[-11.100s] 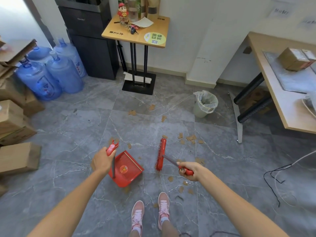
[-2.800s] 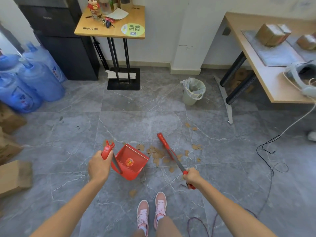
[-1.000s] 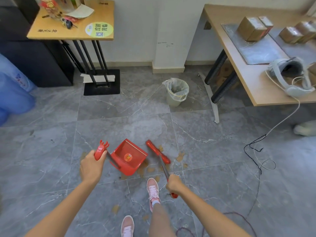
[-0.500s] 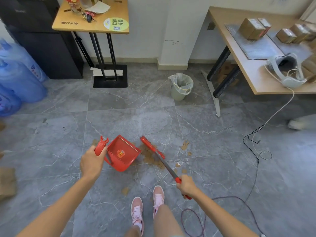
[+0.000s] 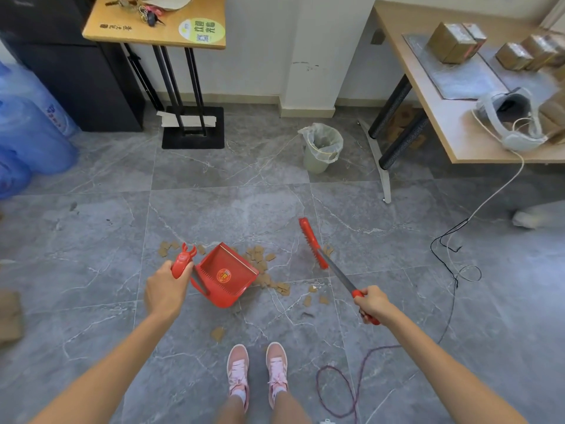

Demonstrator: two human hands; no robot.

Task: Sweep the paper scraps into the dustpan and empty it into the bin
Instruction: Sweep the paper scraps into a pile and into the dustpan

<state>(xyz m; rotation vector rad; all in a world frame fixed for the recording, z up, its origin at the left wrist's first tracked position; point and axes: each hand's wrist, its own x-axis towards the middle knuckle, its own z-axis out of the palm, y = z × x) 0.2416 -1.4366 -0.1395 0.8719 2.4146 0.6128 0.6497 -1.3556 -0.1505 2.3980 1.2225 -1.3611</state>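
Note:
A red dustpan [image 5: 226, 275] rests on the grey floor, its mouth facing right. My left hand [image 5: 166, 290] grips its red handle. Brown paper scraps [image 5: 264, 264] lie heaped at the pan's open edge, with a few more behind its handle and one by my feet. My right hand [image 5: 371, 302] grips the red handle of the broom [image 5: 313, 243], whose red head sits to the right of the heap, apart from it. The bin [image 5: 319, 148], lined with a clear bag, stands farther off by the wall.
A desk [image 5: 443, 117] with boxes and a headset stands at the right, its leg near the bin. Cables [image 5: 452, 264] trail over the floor on the right. Blue water jugs [image 5: 27, 130] and a small stand table [image 5: 159, 29] are at the left and back.
The broom head has swung from the heap beside the pan out to the right. The scraps now lie bare at the pan's mouth. The dustpan and my left hand stay put.

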